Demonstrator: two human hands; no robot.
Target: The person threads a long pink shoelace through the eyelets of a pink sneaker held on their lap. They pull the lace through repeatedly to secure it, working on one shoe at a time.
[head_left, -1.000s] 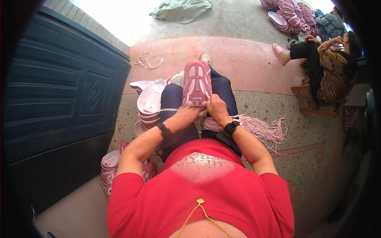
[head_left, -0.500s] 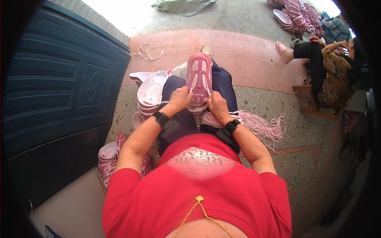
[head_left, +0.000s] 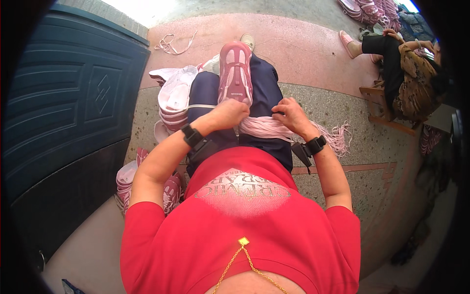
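A pink shoe upper [head_left: 236,71] lies lengthwise over my lap, its rounded toe end pointing away from me. My left hand [head_left: 230,113] is closed at its near end, fingers curled over the edge. A white shoelace [head_left: 200,106] runs out leftward beside that hand. To the right, apart from the upper, my right hand [head_left: 293,116] is raised over my thigh with thumb and fingers drawn together; anything in them is too small to make out. Below it, a bundle of pale pink shoelaces [head_left: 264,127] stretches across my thighs, its loose ends hanging off to the right.
Stacked pink and white shoe uppers [head_left: 176,93] stand left of my legs, with more uppers [head_left: 127,179] behind. A loose lace [head_left: 174,45] lies on the floor ahead. A blue door [head_left: 78,93] borders the left. At right another person [head_left: 413,83] sits on a wooden stool [head_left: 384,115].
My right hand has left the upper's near end and moved right, above the lace bundle. My left hand stays at the upper and has shifted inward over its near end.
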